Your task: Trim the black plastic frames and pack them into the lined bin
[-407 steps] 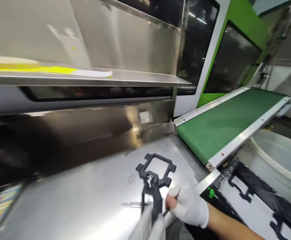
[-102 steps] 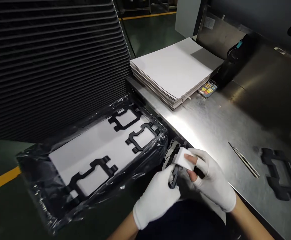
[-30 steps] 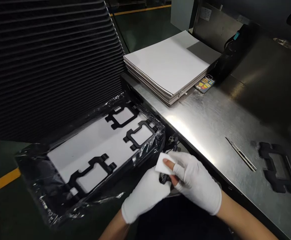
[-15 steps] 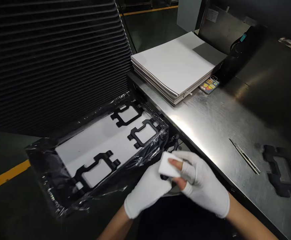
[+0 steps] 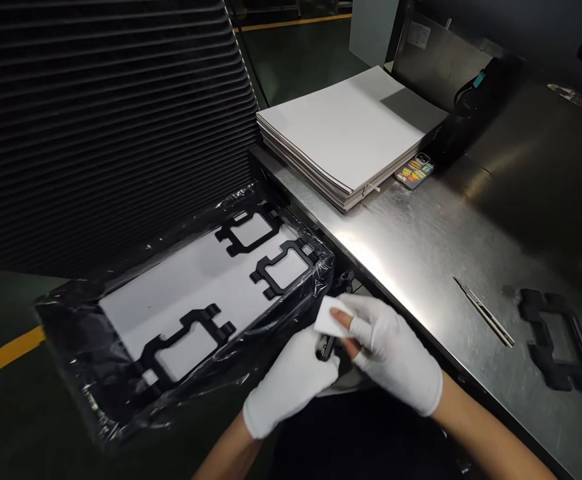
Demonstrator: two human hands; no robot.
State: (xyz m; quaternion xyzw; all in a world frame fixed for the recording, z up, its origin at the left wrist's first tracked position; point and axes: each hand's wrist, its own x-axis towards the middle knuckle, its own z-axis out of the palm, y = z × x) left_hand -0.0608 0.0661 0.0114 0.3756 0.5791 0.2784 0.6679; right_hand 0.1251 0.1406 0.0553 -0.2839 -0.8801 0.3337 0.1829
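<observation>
My left hand [image 5: 291, 375], in a white glove, is closed around a black plastic part [image 5: 327, 348]; most of this part is hidden by the hands. My right hand [image 5: 395, 357], gloved with bare thumb and fingertip showing, pinches a small white pad [image 5: 327, 319] and holds it just above the black part. Whether pad and part touch, I cannot tell. Left of the hands, a bin lined with black plastic [image 5: 251, 363] contains several black frames [image 5: 191, 327] lying on a white sheet [image 5: 165, 283].
A metal table [image 5: 411, 267] runs along the right. On it are a stack of white sheets [image 5: 351, 127], a phone in a patterned case [image 5: 415, 172], tweezers [image 5: 485, 313] and another black frame [image 5: 558, 340]. A ribbed black panel [image 5: 105, 133] stands at the left.
The white pad has tilted up and away from my left hand, showing more of the black part beneath. Both hands have shifted slightly, and the view has moved a little.
</observation>
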